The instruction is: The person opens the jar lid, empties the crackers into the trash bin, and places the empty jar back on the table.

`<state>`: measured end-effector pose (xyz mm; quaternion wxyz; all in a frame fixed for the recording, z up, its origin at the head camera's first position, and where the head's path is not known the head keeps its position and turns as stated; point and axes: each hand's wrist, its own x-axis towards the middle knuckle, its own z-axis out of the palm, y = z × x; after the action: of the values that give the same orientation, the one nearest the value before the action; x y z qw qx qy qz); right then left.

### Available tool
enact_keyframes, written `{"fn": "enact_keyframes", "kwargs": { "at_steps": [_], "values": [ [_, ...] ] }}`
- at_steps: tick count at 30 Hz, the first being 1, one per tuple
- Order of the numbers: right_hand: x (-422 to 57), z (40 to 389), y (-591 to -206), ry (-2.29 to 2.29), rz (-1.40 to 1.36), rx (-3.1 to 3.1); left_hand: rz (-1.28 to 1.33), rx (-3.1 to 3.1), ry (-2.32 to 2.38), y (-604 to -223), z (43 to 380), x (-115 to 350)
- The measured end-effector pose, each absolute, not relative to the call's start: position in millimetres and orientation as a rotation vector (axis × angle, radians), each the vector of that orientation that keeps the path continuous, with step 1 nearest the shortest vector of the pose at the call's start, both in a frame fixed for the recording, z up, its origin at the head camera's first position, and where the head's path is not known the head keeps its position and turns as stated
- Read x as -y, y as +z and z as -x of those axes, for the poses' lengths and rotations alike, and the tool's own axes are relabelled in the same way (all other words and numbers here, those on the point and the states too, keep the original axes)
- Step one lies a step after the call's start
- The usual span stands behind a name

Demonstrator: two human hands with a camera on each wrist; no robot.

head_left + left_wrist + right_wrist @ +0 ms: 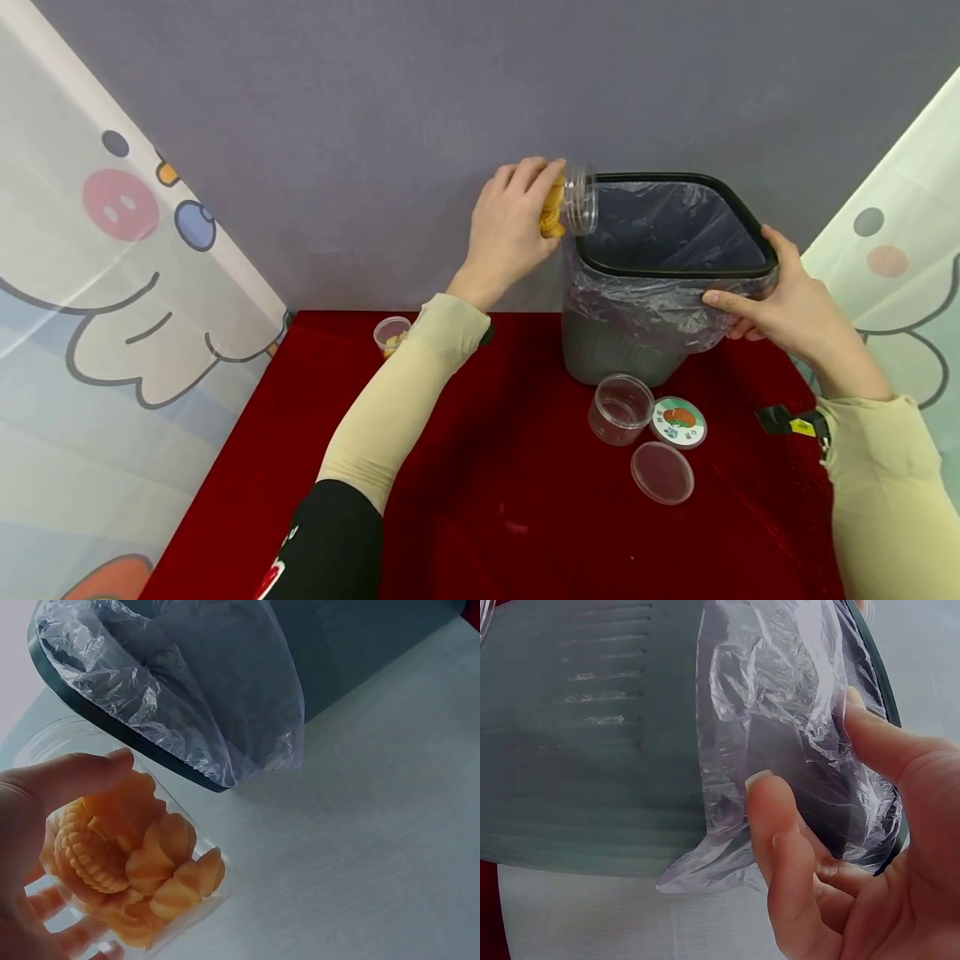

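In the head view my left hand (513,217) grips a clear plastic jar (582,200) by its body. The jar lies tipped on its side, its mouth at the left edge of the trash bin (626,333). Orange moulded pieces (161,862), some flower-like, fill its lower part in the left wrist view. A black rim (675,273) runs round the grey bin, with a clear liner bag (645,304) folded over it. My right hand (795,312) holds the bin's right side at the rim, thumb and fingers on the bag (780,742).
On the red cloth (510,467) before the bin stand an uncovered clear tub (621,408), a round lid with an orange fruit picture (678,422) and a clear lid (662,473). A small cup of pale pieces (392,333) sits back left. A grey wall (360,150) rises behind.
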<state>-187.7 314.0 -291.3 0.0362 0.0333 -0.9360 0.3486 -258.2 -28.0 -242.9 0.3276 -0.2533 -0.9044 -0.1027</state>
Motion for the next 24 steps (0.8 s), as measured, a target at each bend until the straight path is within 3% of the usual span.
{"fn": "enact_keyframes", "kwargs": {
  "at_steps": [24],
  "values": [
    [-313.9,186.5,-291.2,1.071,-0.102,2.872,0.736,2.303,0.098,-229.5,264.1,7.3]
  ]
}}
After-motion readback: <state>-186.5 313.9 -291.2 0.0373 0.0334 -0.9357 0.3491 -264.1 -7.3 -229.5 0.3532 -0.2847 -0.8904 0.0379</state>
